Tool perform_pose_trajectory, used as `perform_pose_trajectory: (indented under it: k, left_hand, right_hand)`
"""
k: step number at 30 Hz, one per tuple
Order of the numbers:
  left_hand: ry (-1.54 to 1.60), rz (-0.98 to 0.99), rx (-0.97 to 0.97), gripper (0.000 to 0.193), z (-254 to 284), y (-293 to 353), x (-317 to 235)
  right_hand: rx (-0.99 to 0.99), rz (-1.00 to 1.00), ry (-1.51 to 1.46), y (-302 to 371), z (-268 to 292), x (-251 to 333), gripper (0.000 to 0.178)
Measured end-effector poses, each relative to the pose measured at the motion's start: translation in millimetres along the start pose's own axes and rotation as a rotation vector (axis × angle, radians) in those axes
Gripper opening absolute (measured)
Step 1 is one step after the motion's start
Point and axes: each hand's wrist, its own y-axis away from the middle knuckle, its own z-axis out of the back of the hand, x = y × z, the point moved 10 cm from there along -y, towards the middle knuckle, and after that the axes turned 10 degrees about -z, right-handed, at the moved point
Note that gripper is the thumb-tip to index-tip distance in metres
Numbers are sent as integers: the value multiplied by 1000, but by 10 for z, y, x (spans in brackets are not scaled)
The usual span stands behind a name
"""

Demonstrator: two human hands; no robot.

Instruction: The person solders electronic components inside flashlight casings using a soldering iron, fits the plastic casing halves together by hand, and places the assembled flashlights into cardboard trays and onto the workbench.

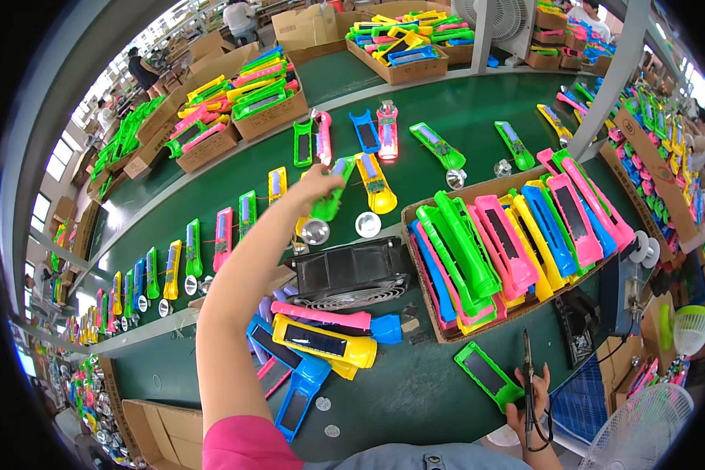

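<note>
Currently, two hands work well apart over a crowded green bench (427, 392).
Far forward, the left hand (319, 186) has its fingers closed on the edge of a green casing (338, 191), a round reflector (315, 232) at the casing's near end; close to the body, the right hand (529, 403) has its fingers wrapped around a slender dark tool (528, 364), right at the near end of a green frame (486, 373). A black fan (352, 268) sits beside a carton (509, 319) packed with coloured casings.
</note>
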Motion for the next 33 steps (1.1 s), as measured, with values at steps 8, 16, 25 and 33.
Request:
perform_pose_trajectory:
  k: [8,16,25,33]
  left_hand:
    - [-993,-111,-473,65,1344,204,281]
    - [-778,13,-458,84,917,346,288]
    - [-703,-330,-337,78,1573,2802,-747]
    - [-745,264,-73,73,1421,5569,753]
  right_hand:
    - [10,32,10,5,-12,44,54]
    - [62,50,98,101,-32,48,56]
    - [-38,130,114,64,25,176,49]
    - [-71,261,110,68,28,214,47]
